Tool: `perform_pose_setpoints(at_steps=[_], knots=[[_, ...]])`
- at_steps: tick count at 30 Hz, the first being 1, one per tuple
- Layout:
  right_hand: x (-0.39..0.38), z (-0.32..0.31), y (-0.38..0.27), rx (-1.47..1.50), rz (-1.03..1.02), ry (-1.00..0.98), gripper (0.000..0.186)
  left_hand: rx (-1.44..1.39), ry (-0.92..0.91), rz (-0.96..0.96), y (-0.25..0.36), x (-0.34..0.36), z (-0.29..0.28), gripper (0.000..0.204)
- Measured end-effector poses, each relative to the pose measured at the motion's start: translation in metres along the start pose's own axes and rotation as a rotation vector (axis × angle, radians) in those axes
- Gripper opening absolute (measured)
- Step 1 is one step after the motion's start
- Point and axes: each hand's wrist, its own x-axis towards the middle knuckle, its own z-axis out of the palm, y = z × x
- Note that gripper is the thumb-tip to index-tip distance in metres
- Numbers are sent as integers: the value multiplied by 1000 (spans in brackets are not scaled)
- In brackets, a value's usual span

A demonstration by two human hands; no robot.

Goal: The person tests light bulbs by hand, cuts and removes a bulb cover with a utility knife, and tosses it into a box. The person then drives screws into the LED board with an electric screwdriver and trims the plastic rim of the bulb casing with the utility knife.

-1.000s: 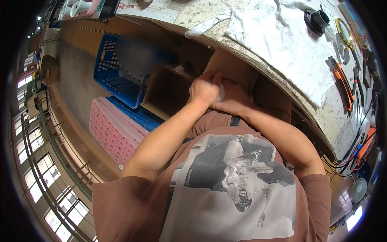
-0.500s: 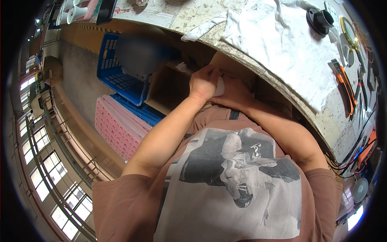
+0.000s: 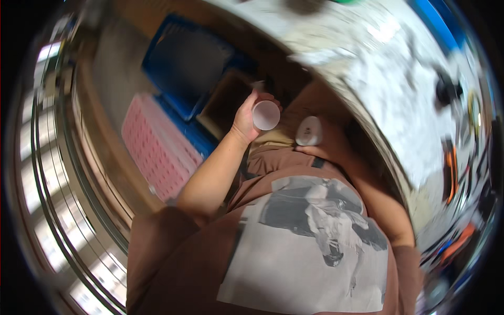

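Note:
In front of my lap, my left hand is closed round a white round piece, whose pale, cup-like face is turned up. To its right, close to my waist, my right hand holds a white oval piece with a small dark mark on it. The two pieces are apart from each other. Shadow and blur hide part of the right fingers. Behind the hands, under the table, a cardboard box stands open.
Left of my arm are pink perforated trays beside a blue crate. A worktable with white cloth curves along the right. On it lie a black round part and an orange-handled cutter.
Both hands were together round a white piece; now they are apart, a white piece in each. The left hand's round piece has come into sight. The whole view has shifted and blurred.

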Motion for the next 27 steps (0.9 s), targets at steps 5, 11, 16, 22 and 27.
perform_pose_setpoints(at_steps=[5,11,16,22,27], knots=[[-21,-1,48,-103,-124,-27,49,17,350,192,4,-121,-111,35],[-32,6,5,217,231,-79,47,-139,931,547,-127,-367,-281,23],[-28,17,-17,270,124,-151,52,-358,1540,540,-250,-477,-382,30],[-47,4,-4,243,180,-75,47,-586,1706,187,-247,-446,-401,29],[-49,4,1,204,141,-52,36,-965,1594,193,-245,-449,-418,37]])
